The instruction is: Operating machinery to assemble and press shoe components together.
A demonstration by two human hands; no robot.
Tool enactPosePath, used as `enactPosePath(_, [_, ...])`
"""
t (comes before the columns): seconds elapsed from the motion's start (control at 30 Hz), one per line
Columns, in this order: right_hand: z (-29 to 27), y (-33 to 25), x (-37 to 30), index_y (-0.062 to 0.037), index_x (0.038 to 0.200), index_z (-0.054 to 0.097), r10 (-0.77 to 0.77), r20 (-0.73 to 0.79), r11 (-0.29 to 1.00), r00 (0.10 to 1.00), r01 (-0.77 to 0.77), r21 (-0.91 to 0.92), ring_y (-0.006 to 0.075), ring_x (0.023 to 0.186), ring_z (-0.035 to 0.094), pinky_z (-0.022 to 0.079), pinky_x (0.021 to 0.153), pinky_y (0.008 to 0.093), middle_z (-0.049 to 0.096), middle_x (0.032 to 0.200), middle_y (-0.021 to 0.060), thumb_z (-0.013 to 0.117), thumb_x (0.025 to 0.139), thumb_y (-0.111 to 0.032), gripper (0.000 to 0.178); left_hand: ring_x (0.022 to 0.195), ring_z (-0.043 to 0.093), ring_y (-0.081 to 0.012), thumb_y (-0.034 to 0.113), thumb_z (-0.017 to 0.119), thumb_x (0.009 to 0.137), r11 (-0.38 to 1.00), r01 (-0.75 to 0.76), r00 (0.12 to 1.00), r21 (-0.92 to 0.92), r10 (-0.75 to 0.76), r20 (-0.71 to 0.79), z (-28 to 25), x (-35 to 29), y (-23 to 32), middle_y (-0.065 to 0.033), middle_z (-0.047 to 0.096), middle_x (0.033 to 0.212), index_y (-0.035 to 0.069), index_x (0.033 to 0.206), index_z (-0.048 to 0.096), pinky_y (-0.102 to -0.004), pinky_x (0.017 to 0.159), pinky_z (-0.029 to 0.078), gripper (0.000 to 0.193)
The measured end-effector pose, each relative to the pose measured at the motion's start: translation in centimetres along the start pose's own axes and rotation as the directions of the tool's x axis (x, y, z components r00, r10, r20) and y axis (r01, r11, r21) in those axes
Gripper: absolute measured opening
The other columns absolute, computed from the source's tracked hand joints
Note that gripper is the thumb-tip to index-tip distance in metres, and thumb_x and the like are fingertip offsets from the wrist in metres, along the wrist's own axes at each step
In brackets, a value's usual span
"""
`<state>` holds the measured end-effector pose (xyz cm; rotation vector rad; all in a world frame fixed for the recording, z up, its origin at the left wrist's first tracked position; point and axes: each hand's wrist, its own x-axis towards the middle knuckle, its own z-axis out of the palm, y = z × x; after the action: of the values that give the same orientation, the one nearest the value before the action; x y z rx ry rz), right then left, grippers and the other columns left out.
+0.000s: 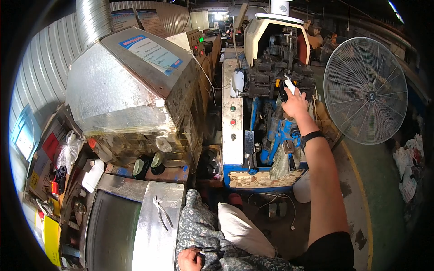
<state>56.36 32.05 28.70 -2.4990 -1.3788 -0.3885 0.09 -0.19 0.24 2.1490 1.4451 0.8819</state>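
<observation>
My right arm reaches out to the machine head, where my right hand [295,105] has its fingers closed over a black-and-white piece [290,85], perhaps a shoe part. The piece sits among the dark clamps [264,77] of the blue-framed machine [271,135], and my fingers hide much of it. Down at my lap, my left hand [190,259] lies on the patterned apron [199,226] with its fingers curled in; nothing shows in them. Beside it, pincers [162,212] lie on a metal top [156,239].
Left of the machine stands a metal-hooded unit [122,90], with dark shoes [141,167] at its opening. A large round fan [368,90] stands at the right. Pedals [276,209] and a white cable [289,198] are on the floor. A white bottle [93,175] stands at left.
</observation>
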Motion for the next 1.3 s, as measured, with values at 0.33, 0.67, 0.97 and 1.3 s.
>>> enactPosePath(0.33, [-3.7,-0.9,3.1,-0.0287,0.146,0.042,0.031,0.170,0.999,0.985,-0.037,0.028,0.0420,0.133,0.037,0.040,0.107,0.0487,0.039,0.148,0.0129,0.063,0.080,-0.036,0.069,0.096,0.058,-0.0430,0.009,0.059,0.085,0.998,-0.011,0.999,0.063,0.013,-0.036,0.9,-0.7,-0.7,-0.0240,0.062,0.106,0.001,0.105,0.064,-0.0479,0.087,0.048,0.021])
enactPosePath(0.67, [-2.9,-1.3,4.0,-0.0272,0.150,0.037,0.188,0.118,0.974,0.975,-0.201,0.106,0.0431,0.136,0.037,0.040,0.107,0.0465,0.017,0.158,0.0265,0.063,0.077,-0.037,0.079,0.094,0.058,-0.0431,0.008,0.058,0.085,0.997,-0.016,1.000,0.075,0.017,-0.022,1.4,-0.9,-1.5,-0.0233,0.062,0.101,0.001,0.104,0.063,-0.0482,0.083,0.049,0.021])
enactPosePath(0.97, [-2.2,-0.4,4.2,-0.0200,0.151,0.037,0.118,0.124,0.992,0.985,-0.122,0.028,0.0462,0.130,0.043,0.038,0.108,0.0454,0.038,0.146,0.0279,0.061,0.081,-0.047,0.079,0.093,0.059,-0.0415,0.006,0.059,0.084,1.000,-0.002,0.999,0.027,0.001,0.032,-1.1,0.8,2.1,-0.0209,0.063,0.099,0.002,0.102,0.064,-0.0469,0.084,0.049,0.020])
enactPosePath(1.3, [-2.3,-0.2,3.2,-0.0214,0.149,0.040,0.135,0.132,0.988,0.982,-0.144,0.063,0.0433,0.133,0.039,0.040,0.107,0.0460,0.032,0.149,0.0267,0.063,0.079,-0.044,0.076,0.085,0.060,-0.0386,0.005,0.058,0.085,0.991,-0.123,0.992,0.046,0.123,-0.003,-1.7,1.2,2.2,-0.0194,0.063,0.092,0.001,0.101,0.062,-0.0452,0.077,0.050,0.017])
